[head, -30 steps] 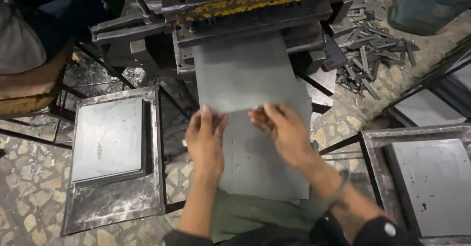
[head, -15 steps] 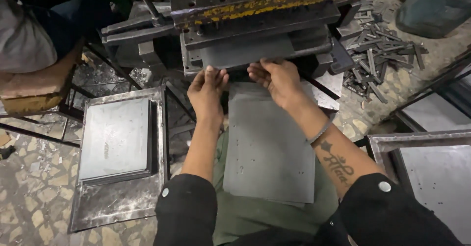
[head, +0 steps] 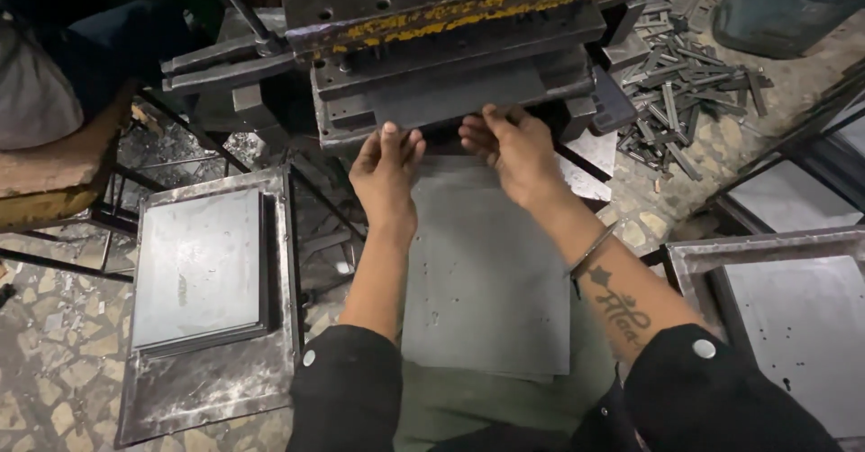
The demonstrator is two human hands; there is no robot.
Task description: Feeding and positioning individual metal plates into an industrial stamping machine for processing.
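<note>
A grey metal sheet (head: 487,272) lies on my lap with its far edge at the mouth of a dark press machine (head: 450,46). My left hand (head: 386,174) rests flat on the sheet's far left part, fingers pointing into the press opening. My right hand (head: 511,146) holds the sheet's far edge at the right, fingertips curled at the slot under the press's upper block. The sheet's far end is hidden in shadow beneath the die.
A metal tray (head: 212,389) holding a stack of grey sheets sits on the floor at my left. Another tray (head: 766,249) with sheets stands at my right. A heap of metal offcuts (head: 694,91) lies on the stone floor behind the press. A wooden seat (head: 54,173) is at far left.
Both hands have pushed forward along the sheet, from its middle to its far edge at the press opening. The sheet has slid further toward the die.
</note>
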